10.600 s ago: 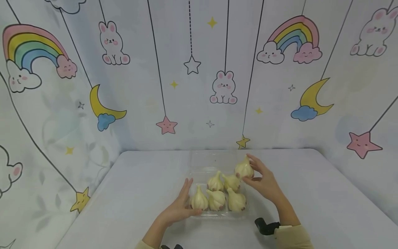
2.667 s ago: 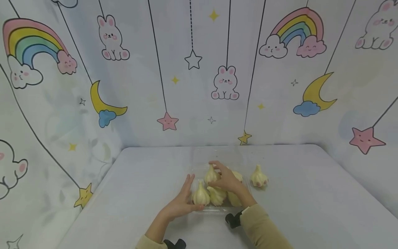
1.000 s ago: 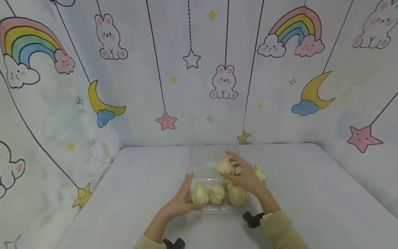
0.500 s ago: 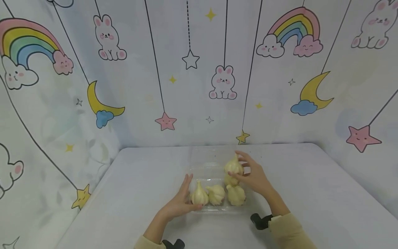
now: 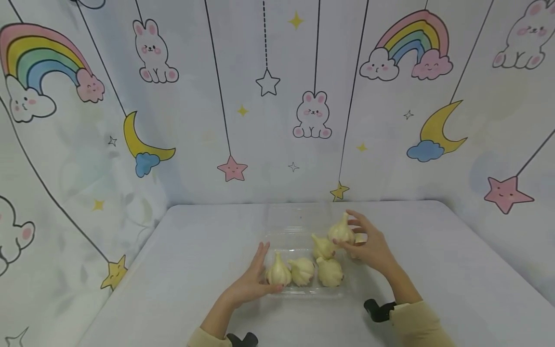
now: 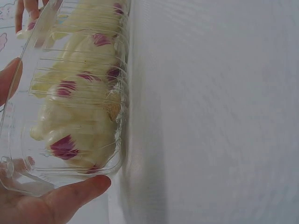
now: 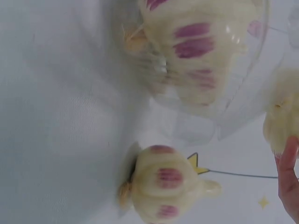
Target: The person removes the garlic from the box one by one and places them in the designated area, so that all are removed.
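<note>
In the head view my right hand [image 5: 370, 246] pinches a garlic bulb [image 5: 340, 233] by its side, stalk up, above the back right corner of a clear plastic container [image 5: 303, 293]. That bulb shows at the right edge of the right wrist view. My left hand [image 5: 250, 284] holds the container's left end, thumb at the front and fingers spread behind. Inside are a front row of garlic bulbs [image 5: 301, 272] and one back bulb [image 5: 323, 247]. Another garlic bulb [image 7: 164, 184] lies on the table outside; my right hand mostly covers it in the head view.
The container's clear lid [image 5: 299, 219] lies folded open toward the back of the white table [image 5: 208, 241]. A patterned curtain [image 5: 269, 130] hangs behind. Black wrist mounts [image 5: 378, 311] sit near both sleeves.
My right hand has lifted a bulb from the container's back row and carried it rightward. Earlier, another bulb went from the container to the table at right. My left hand stays put.
</note>
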Available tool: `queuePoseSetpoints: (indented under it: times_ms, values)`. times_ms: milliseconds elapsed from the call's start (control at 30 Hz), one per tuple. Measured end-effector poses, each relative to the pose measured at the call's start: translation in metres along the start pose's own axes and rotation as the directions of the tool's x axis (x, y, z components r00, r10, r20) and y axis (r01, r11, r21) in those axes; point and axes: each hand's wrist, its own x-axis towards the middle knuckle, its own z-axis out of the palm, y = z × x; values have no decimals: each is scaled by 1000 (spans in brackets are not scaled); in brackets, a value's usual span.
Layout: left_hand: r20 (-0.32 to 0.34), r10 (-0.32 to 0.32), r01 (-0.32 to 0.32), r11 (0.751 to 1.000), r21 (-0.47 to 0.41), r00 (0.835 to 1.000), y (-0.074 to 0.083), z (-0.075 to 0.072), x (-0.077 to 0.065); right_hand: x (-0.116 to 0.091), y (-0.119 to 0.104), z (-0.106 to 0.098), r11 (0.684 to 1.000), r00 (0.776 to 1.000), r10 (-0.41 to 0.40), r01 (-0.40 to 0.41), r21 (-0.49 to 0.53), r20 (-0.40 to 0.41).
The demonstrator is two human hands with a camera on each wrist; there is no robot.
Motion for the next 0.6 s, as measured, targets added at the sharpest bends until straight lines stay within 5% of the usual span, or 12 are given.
queuePoseSetpoints:
  times_ms: [600]
  values:
    - [-9,-11,11,1000,15,1000,-1,0,0,-6,14,-31,999,999,21,-23,-50,-39]
